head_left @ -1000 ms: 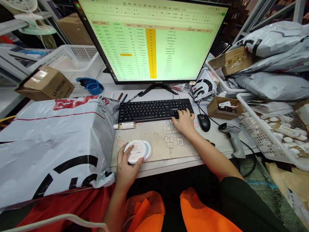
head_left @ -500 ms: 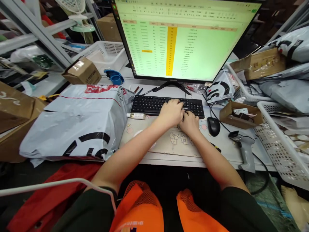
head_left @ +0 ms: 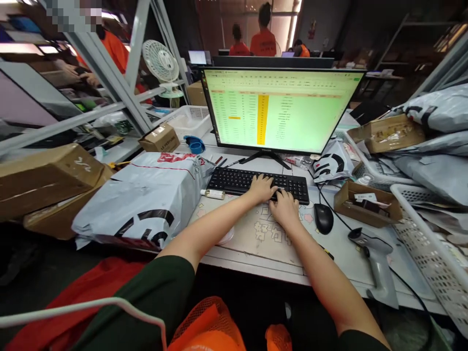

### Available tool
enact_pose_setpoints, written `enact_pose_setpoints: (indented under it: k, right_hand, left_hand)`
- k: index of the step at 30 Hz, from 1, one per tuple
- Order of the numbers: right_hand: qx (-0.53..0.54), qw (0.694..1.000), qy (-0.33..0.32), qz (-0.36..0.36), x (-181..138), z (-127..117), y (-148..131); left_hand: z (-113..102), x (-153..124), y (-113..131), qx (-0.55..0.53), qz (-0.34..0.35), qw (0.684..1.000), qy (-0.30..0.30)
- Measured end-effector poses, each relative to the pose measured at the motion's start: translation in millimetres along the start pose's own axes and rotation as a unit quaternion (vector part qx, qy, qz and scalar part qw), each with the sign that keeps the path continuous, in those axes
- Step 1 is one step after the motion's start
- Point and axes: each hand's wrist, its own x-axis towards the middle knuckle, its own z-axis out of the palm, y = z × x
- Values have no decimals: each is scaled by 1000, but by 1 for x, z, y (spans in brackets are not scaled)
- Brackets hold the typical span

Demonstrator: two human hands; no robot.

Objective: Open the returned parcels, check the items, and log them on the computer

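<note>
Both hands rest at a black keyboard point(head_left: 232, 181) in front of a monitor point(head_left: 310, 112) that displays a spreadsheet with one orange column. My left hand point(head_left: 262, 188) lies over the keys right of the middle, fingers spread and holding nothing. Close beside it, my right hand point(head_left: 285, 207) reaches the lower right keys with its fingers apart, also without anything in it. A black mouse point(head_left: 323, 218) sits to the right on the desk mat point(head_left: 252, 239). Just below the keyboard's left end lies a small bottle point(head_left: 212, 194).
A large white plastic parcel point(head_left: 146, 195) fills the desk's left side, near cardboard boxes point(head_left: 51, 178). On the right are a barcode scanner point(head_left: 376, 265), a small open box point(head_left: 365, 202) and a white basket point(head_left: 427, 243). People in orange point(head_left: 263, 43) are in the background.
The camera view has tilted up, so the background and people now show above the monitor. My hands stay at the keyboard; the right hand's fingers look more spread and slightly apart from the left.
</note>
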Motion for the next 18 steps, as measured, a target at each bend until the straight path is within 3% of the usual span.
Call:
enact_pose_setpoints:
  k: [10, 14, 18]
  right_hand:
    - [-24, 999, 15, -39, -4, 11, 2]
    - [-36, 998, 20, -57, 0, 25, 7]
    - [-46, 997, 32, -45, 1, 36, 10]
  left_hand:
    - [-7, -9, -1, -10, -7, 998, -58]
    - [-25, -17, -2, 8, -7, 998, -55]
    - [-49, -46, 2, 59, 33, 995, -72]
